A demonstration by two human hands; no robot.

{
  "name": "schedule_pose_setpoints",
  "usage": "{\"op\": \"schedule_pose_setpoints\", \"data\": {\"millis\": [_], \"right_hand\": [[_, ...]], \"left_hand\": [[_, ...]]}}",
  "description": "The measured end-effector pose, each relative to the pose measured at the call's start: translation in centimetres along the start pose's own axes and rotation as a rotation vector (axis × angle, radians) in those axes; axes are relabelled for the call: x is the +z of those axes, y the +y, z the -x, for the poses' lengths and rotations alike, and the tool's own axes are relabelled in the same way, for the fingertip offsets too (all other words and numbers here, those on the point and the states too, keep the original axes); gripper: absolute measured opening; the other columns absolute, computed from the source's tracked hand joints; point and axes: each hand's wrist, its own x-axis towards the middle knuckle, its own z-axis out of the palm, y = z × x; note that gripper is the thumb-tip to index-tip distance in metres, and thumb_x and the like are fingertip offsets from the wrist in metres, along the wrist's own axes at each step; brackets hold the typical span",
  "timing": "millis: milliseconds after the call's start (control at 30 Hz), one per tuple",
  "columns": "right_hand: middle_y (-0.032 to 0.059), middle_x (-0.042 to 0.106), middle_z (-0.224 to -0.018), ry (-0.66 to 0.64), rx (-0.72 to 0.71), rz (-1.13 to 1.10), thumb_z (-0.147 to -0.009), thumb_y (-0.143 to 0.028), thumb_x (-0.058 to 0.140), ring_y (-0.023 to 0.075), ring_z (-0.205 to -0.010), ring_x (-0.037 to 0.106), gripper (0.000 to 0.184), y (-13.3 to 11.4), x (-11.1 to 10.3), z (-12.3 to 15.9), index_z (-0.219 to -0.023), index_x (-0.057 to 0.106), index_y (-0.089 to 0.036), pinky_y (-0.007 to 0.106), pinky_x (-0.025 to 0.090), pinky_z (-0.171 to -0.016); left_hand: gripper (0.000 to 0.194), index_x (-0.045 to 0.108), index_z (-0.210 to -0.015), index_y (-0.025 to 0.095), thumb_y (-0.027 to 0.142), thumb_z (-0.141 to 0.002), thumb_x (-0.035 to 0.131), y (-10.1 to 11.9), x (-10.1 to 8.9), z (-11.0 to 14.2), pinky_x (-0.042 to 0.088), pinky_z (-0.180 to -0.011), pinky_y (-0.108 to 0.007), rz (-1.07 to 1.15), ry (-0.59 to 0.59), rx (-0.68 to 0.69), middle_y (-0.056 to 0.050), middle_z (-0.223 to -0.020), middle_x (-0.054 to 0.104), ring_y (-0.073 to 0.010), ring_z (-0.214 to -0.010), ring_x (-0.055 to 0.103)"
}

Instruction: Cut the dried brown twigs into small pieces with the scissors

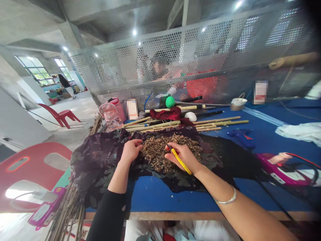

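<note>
Blue surface (152, 197) | right hand (184, 155) curled round yellow-handled tool (181, 161) above dried pile (160, 154); left hand (131, 149) fingertips bunched, pile's left edge | perforated screen (112, 67) behind pile

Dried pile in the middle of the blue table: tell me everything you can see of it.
The pile is a loose, low heap of small, curled brown pieces that look like dry plant matter, with uneven edges. It lies on a dark, patterned cloth over the blue table. The left hand is at its left edge; whether it pinches any pieces is unclear. The right hand, holding a yellow-handled tool, hides part of it.
</note>
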Motion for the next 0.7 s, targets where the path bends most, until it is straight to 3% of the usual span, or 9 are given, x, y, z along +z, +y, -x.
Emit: {"op": "schedule_pose_setpoints", "data": {"millis": [233,367,500,700], "right_hand": [[0.0024,0.064,-0.071,0.001,-0.001,0.015,-0.078,-0.048,0.059,0.0157,-0.061,0.059,0.032,0.0,-0.1,0.1,-0.092,0.057,-0.02,0.022,0.042,-0.056],[0.0041,0.066,-0.075,0.0,-0.011,0.039,-0.077,-0.051,0.058,0.0165,-0.06,0.059,0.035,-0.1,0.0,0.1,-0.095,0.057,-0.02,0.023,0.041,-0.055],[0.0034,0.065,-0.07,-0.008,-0.001,0.042,-0.078,-0.051,0.057,0.016,-0.058,0.058,0.035,-0.3,-0.1,0.1,-0.094,0.059,-0.02,0.023,0.041,-0.054],[0.0031,0.066,-0.073,-0.002,-0.004,0.034,-0.078,-0.049,0.059,0.0153,-0.06,0.059,0.033,-0.1,0.0,0.1,-0.094,0.058,-0.02,0.022,0.041,-0.056]], "left_hand": [[0.035,0.067,-0.101,0.016,0.028,-0.068,0.067,0.8,0.6,0.1,0.047,-0.07,-0.025,0.056,0.033,-0.062,-0.003,-0.077,0.071,-0.0152,-0.069,0.064],[0.029,0.067,-0.103,0.016,0.028,-0.08,0.053,1.3,0.5,0.0,0.047,-0.078,-0.026,-0.03,0.047,-0.026,-0.007,-0.089,0.072,-0.0172,-0.083,0.065],[0.03,0.068,-0.103,0.016,0.019,-0.081,0.048,0.5,0.5,-1.5,0.043,-0.088,-0.028,-0.306,0.08,-0.074,-0.011,-0.103,0.069,-0.0213,-0.1,0.061],[0.028,0.071,-0.096,0.017,0.016,-0.078,0.05,-1.4,1.9,-3.3,0.045,-0.085,-0.029,-0.367,0.063,-0.11,-0.013,-0.099,0.069,-0.023,-0.096,0.063]]}}
